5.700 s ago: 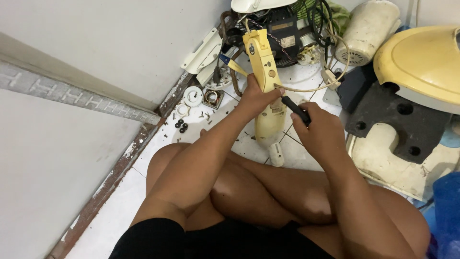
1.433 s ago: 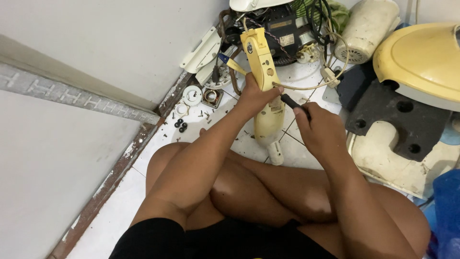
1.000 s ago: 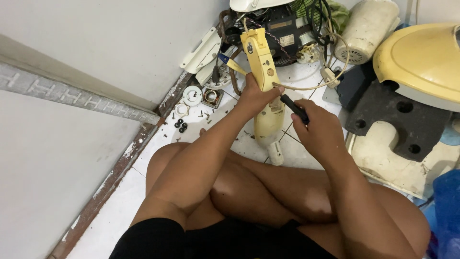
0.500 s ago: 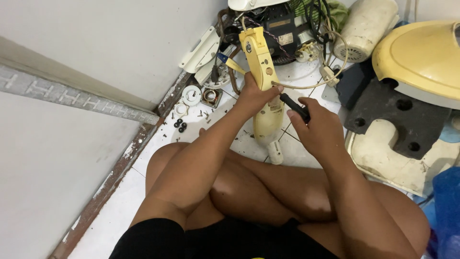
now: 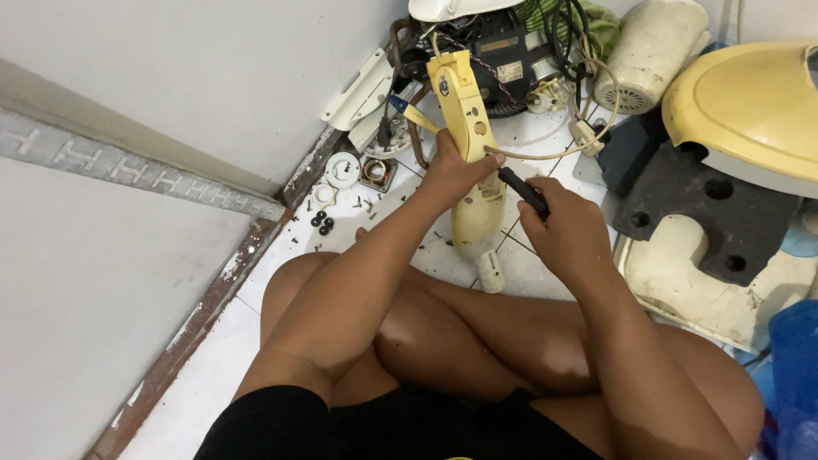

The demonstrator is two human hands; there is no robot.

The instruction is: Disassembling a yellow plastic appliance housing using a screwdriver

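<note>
Above crossed legs, cream plastic housing [image 5: 471, 145], long, upright, possibly scuffed

Glossy yellowed plastic housing [image 5: 467, 136]; matt black screwdriver handle [image 5: 521, 189].

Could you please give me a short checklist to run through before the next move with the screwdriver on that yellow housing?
1. Left hand grips the yellow housing around its middle: ok.
2. Right hand holds the black-handled screwdriver, tip pointed at the housing: ok.
3. Tip seated in a screw head: cannot tell, the spot is hidden by the fingers.
4. Cream cable runs close to the tool: not ok, it may snag.
5. Loose screws and small black parts lie scattered on the floor tiles near the knee: not ok, easily lost.
</note>
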